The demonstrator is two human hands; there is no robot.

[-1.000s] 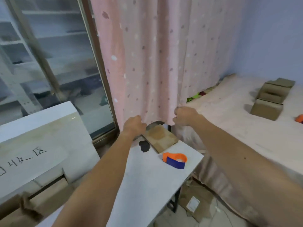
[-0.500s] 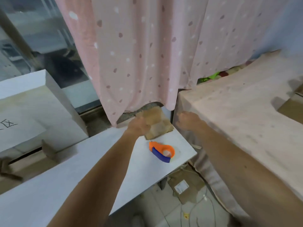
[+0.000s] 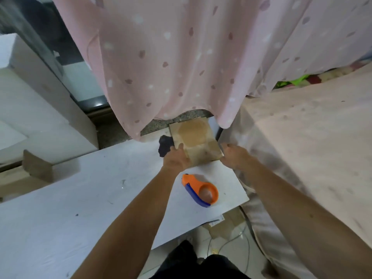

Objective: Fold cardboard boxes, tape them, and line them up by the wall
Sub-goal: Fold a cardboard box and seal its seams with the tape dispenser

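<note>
A flat stack of folded brown cardboard (image 3: 194, 140) lies on the far right corner of the white table (image 3: 80, 198), just under the curtain hem. My left hand (image 3: 176, 161) grips its near left corner, thumb on top. My right hand (image 3: 234, 158) holds the near right corner with curled fingers. An orange and blue tape dispenser (image 3: 201, 191) lies on the table just in front of both hands, between my forearms.
A pink dotted curtain (image 3: 181, 67) hangs right behind the table. A bed with a pale sheet (image 3: 302, 148) runs along the right. A white cabinet (image 3: 30, 117) and a cardboard flap (image 3: 37, 168) stand left. Cardboard scraps (image 3: 221, 226) lie on the floor.
My view has tipped down and closer. Both hands came off the curtain hem and dropped onto the cardboard, the right one moving in to its right corner.
</note>
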